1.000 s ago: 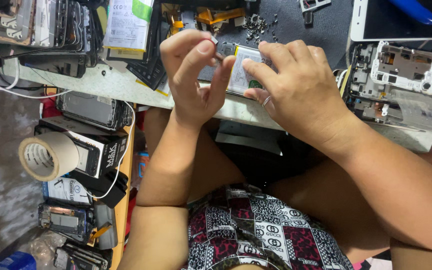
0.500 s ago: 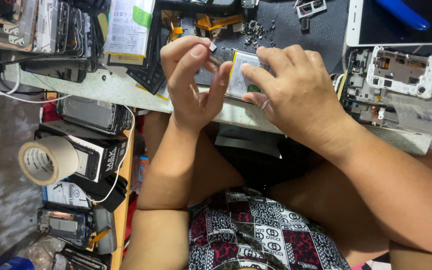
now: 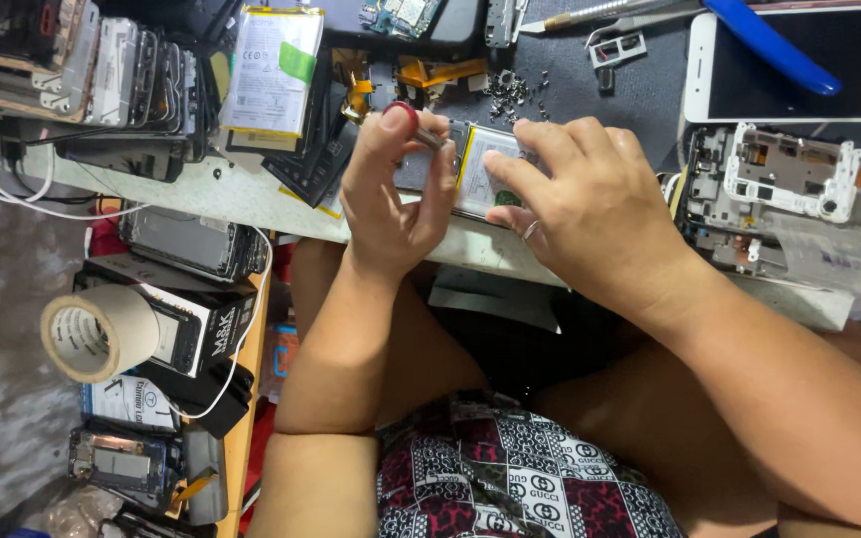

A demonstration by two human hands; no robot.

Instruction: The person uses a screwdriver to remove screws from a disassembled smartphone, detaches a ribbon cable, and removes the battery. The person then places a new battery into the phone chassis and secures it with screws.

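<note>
An opened phone (image 3: pixel 483 167), its battery exposed, lies at the near edge of the white workbench (image 3: pixel 241 194). My left hand (image 3: pixel 396 199) pinches a small screwdriver (image 3: pixel 429 136). A fingertip rests on the driver's red cap (image 3: pixel 403 110), and the tip points at the phone's upper left corner. My right hand (image 3: pixel 590 204) presses down on the phone's right side, fingers spread over the battery, with a ring on one finger.
A loose battery (image 3: pixel 271 68) and a stack of phone frames (image 3: pixel 112 65) lie at the left. Small screws (image 3: pixel 510 90) are scattered behind the phone. A white phone (image 3: pixel 799 75) under a blue tool (image 3: pixel 764 42) and a stripped phone frame (image 3: pixel 789 189) lie on the right. A tape roll (image 3: pixel 97 334) is at the lower left.
My left hand has shifted its fingers so the screwdriver's red cap now shows under a fingertip. My right hand stays on the phone.
</note>
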